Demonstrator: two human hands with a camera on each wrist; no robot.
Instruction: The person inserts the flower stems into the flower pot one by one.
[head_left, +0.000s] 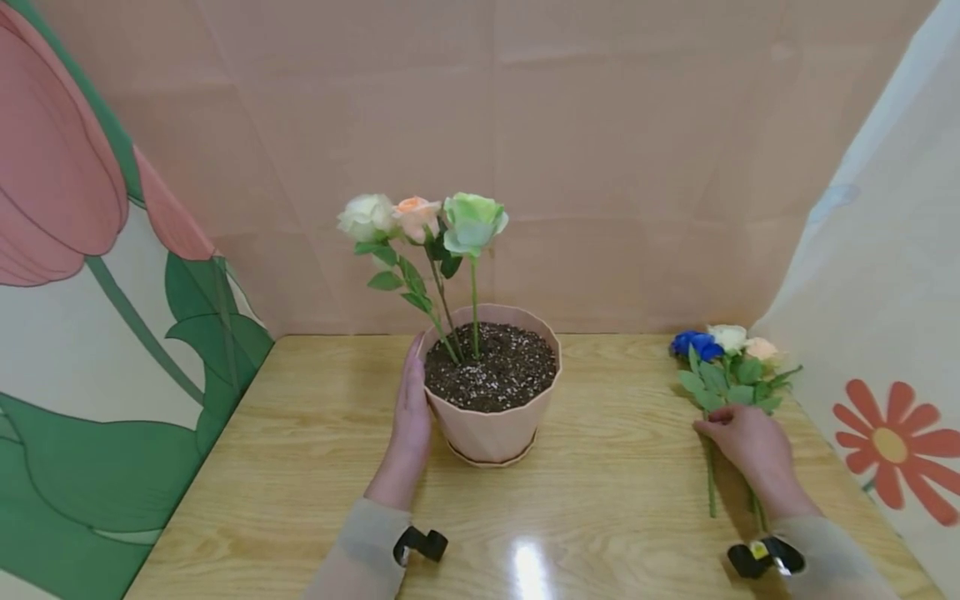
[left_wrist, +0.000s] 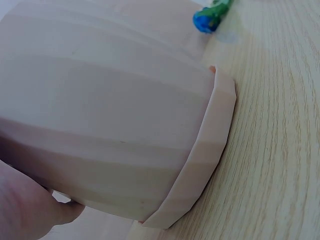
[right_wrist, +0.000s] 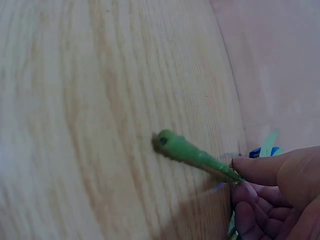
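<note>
My left hand (head_left: 412,397) lies with straight fingers against the left side of the pink flowerpot (head_left: 487,429). In the left wrist view, the pot's wall (left_wrist: 110,105) fills much of the picture. Dark soil (head_left: 502,379) fills the pot, and a white rose (head_left: 367,218), a peach rose (head_left: 417,218) and a green rose (head_left: 474,223) stand in it. At the right, my right hand (head_left: 753,446) pinches a green rose stem (right_wrist: 195,157) between thumb and forefinger. Beyond it lie the heads of a blue rose (head_left: 697,344), a white rose (head_left: 727,337) and a peach rose (head_left: 761,349).
A saucer (left_wrist: 200,165) sits under the pot on the wooden table (head_left: 615,500). A pink backdrop (head_left: 600,167) rises behind the table. Flower-printed panels stand at both sides, with a tulip (head_left: 52,150) at left and a red flower (head_left: 888,445) at right.
</note>
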